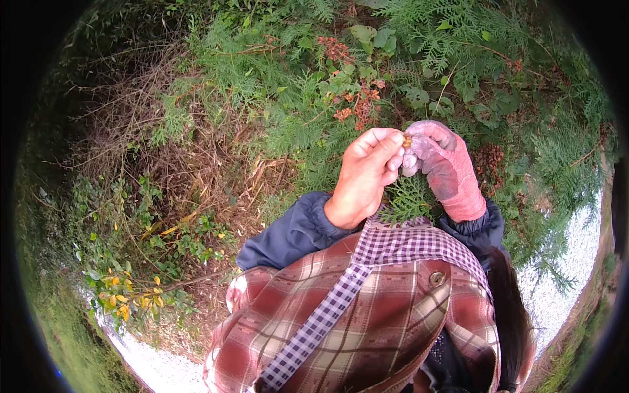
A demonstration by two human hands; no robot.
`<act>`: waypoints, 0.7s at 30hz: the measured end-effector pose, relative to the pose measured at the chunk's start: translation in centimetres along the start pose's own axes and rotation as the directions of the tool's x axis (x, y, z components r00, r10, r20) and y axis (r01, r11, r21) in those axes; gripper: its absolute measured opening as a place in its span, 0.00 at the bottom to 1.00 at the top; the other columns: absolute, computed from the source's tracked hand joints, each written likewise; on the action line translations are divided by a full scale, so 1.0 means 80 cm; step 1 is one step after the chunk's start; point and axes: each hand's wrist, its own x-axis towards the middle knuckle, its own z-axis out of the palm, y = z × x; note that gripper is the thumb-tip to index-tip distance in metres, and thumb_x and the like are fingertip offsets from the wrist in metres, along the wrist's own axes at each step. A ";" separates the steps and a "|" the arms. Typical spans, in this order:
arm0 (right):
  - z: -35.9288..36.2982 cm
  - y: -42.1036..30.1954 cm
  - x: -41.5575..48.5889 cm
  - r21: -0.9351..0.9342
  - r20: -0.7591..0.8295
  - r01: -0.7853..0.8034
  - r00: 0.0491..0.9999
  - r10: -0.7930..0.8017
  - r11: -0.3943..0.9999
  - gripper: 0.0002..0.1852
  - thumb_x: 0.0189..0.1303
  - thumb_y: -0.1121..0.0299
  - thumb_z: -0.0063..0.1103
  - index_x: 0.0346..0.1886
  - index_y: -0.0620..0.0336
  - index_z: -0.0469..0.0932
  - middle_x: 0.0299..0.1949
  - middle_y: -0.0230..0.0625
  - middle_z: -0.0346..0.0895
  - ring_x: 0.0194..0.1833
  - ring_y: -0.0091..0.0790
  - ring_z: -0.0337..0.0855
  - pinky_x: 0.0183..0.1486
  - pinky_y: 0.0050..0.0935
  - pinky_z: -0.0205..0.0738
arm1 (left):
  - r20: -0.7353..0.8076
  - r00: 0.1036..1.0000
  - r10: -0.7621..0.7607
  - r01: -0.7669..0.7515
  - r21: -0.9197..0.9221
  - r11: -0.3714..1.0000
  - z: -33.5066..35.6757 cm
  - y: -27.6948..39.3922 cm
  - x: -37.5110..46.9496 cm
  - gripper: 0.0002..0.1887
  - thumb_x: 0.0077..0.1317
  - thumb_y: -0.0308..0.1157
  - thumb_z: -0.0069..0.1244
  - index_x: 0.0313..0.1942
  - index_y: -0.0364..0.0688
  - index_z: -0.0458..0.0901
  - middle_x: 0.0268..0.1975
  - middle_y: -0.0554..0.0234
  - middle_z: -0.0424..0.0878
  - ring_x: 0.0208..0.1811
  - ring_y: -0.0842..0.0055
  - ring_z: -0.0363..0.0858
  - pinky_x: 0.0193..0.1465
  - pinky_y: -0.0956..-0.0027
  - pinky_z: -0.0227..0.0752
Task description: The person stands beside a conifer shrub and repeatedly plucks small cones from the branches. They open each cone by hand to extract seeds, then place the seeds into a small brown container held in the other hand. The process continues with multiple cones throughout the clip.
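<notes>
My bare left hand [366,167] pinches a small yellow-brown plant piece [407,141] between thumb and forefinger. It looks like a dry seed cone or capsule, but is too small to tell. My right hand [440,164], in a pink knit glove with a grey coated palm, meets the left at the fingertips and grips the same piece from the other side. Just below the hands, a green conifer sprig [405,202] with flat, scaly foliage overlaps the checked apron [417,240]. Brown dried seed clusters [367,105] hang just beyond the fingers.
Conifer branches [555,132] spread ahead and to the right, mixed with broad-leaved vines [415,96]. Another brown cluster [487,164] sits right of the glove. Dry twigs [142,98] tangle at left, above a yellow-leaved shrub [123,297]. Pale ground [565,255] shows at lower right.
</notes>
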 end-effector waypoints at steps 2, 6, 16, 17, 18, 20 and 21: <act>0.002 -0.002 -0.001 -0.030 -0.007 0.025 1.000 -0.025 0.999 0.11 0.61 0.67 0.56 0.41 0.65 0.75 0.31 0.30 0.75 0.30 0.20 0.74 0.33 0.19 0.69 | -0.007 1.000 0.008 -0.008 -0.022 1.000 0.002 -0.002 0.000 0.07 0.68 0.33 0.46 0.39 0.39 0.74 0.28 0.72 0.72 0.25 0.90 0.67 0.21 0.86 0.56; 0.009 -0.002 -0.005 -0.053 -0.078 0.063 0.995 -0.067 0.997 0.11 0.58 0.69 0.58 0.41 0.65 0.75 0.35 0.31 0.76 0.32 0.22 0.75 0.36 0.22 0.70 | -0.012 0.999 0.034 -0.035 -0.031 0.999 0.003 -0.003 0.002 0.08 0.68 0.34 0.46 0.40 0.40 0.74 0.29 0.73 0.72 0.26 0.91 0.67 0.21 0.87 0.57; 0.003 -0.008 -0.004 -0.048 -0.082 0.017 0.996 -0.021 0.999 0.10 0.57 0.70 0.58 0.41 0.64 0.76 0.39 0.32 0.75 0.33 0.22 0.75 0.38 0.22 0.71 | 0.068 0.998 -0.014 0.017 -0.036 0.999 -0.005 0.000 0.003 0.05 0.68 0.30 0.46 0.40 0.41 0.74 0.34 0.68 0.75 0.29 0.88 0.68 0.21 0.85 0.54; 0.004 -0.008 -0.005 -0.044 -0.090 0.036 0.995 -0.040 0.998 0.11 0.57 0.70 0.58 0.42 0.64 0.76 0.38 0.31 0.76 0.34 0.22 0.76 0.38 0.22 0.71 | 0.060 0.998 -0.018 0.020 -0.040 0.999 -0.005 -0.001 0.001 0.05 0.67 0.30 0.45 0.40 0.41 0.74 0.34 0.68 0.75 0.29 0.87 0.68 0.21 0.85 0.55; 0.004 -0.008 -0.005 -0.041 -0.095 0.067 0.993 -0.070 0.997 0.11 0.58 0.70 0.58 0.42 0.64 0.76 0.37 0.31 0.76 0.34 0.22 0.76 0.38 0.21 0.72 | 0.063 0.998 -0.011 0.014 -0.047 0.999 -0.004 -0.001 0.004 0.04 0.67 0.30 0.45 0.40 0.41 0.74 0.34 0.68 0.75 0.29 0.87 0.68 0.21 0.85 0.55; 0.006 -0.006 -0.006 -0.058 -0.113 0.099 0.988 -0.105 0.993 0.11 0.58 0.70 0.59 0.43 0.64 0.76 0.36 0.31 0.76 0.34 0.21 0.76 0.37 0.20 0.72 | 0.047 0.999 -0.022 0.024 -0.050 0.998 -0.003 -0.002 0.004 0.05 0.67 0.29 0.45 0.41 0.41 0.74 0.34 0.68 0.75 0.29 0.87 0.68 0.21 0.86 0.55; 0.006 -0.006 -0.007 -0.081 -0.120 0.110 0.986 -0.119 0.991 0.11 0.58 0.71 0.59 0.43 0.64 0.76 0.37 0.31 0.76 0.34 0.21 0.76 0.37 0.20 0.72 | 0.043 0.999 -0.025 0.027 -0.055 0.998 -0.003 -0.003 0.005 0.05 0.67 0.29 0.45 0.41 0.41 0.74 0.34 0.68 0.76 0.29 0.87 0.68 0.21 0.86 0.55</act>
